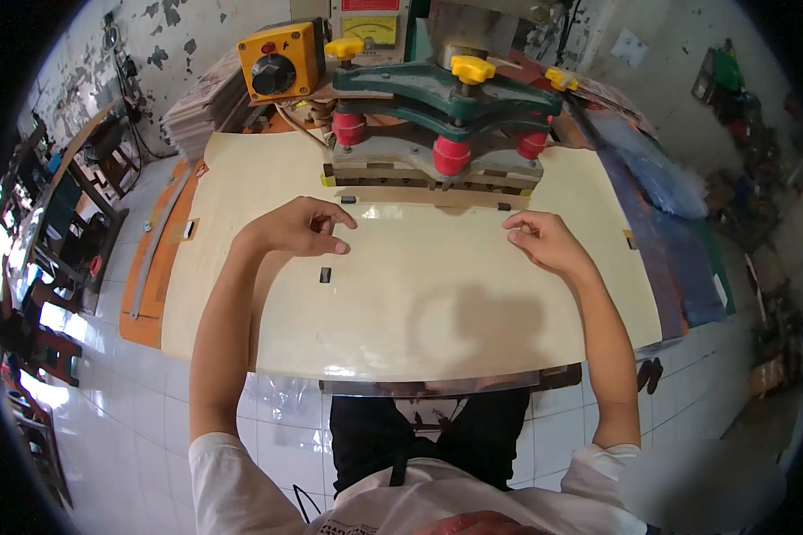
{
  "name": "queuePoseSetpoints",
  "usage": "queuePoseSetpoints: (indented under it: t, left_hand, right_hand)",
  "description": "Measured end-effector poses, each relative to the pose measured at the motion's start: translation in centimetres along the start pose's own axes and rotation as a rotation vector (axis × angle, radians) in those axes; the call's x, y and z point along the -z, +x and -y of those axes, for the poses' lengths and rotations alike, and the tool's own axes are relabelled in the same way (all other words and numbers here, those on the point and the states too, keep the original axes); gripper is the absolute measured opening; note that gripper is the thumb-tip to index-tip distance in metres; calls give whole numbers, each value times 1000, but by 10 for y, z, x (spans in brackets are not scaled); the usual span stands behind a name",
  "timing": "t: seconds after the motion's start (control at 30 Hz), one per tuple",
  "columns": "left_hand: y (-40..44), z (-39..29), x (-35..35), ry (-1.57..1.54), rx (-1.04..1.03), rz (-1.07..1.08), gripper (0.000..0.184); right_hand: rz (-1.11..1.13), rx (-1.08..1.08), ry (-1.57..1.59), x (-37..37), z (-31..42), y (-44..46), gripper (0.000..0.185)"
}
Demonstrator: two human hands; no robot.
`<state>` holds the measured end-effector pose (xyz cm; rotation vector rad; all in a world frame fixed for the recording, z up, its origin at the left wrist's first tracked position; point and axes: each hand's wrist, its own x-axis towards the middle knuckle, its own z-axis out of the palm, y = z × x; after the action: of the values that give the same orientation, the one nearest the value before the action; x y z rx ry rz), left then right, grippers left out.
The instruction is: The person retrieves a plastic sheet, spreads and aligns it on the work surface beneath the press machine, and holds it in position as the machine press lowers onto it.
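Observation:
A clear glossy plastic sheet (401, 303) lies on the cream-coloured board, its near edge reaching over the table's front. At the sheet's upper left, my left hand (296, 228) has its fingers bent and its thumb apart from them, with nothing visible between. My right hand (549, 242) is over the upper right part, fingers loosely bent and thumb apart. Whether either hand touches the sheet is hard to tell. Small dark tabs are near my hands: one (326, 275) below the left, one (348, 200) above it, and one (504, 207) above the right.
Just beyond my hands stands a green press head (446, 94) with yellow knobs and red posts over a metal bar (433, 176). A yellow control box (279, 62) with a black dial is at back left. Stacked sheets (207, 107) stand left; clear plastic film (651, 160) lies right.

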<state>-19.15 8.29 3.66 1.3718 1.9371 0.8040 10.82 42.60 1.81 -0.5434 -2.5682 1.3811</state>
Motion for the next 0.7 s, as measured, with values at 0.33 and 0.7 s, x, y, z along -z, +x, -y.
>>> queuePoseSetpoints:
  t: [0.33, 0.7]
  left_hand:
    - [1, -1, -1, 69, -7, -17, 41]
    - [3, -10, -2, 85, -27, -26, 45]
  right_hand:
    - [-70, 111, -244, -3, 8, -8, 30]
    - [-71, 132, -469, -5, 19, -12, 44]
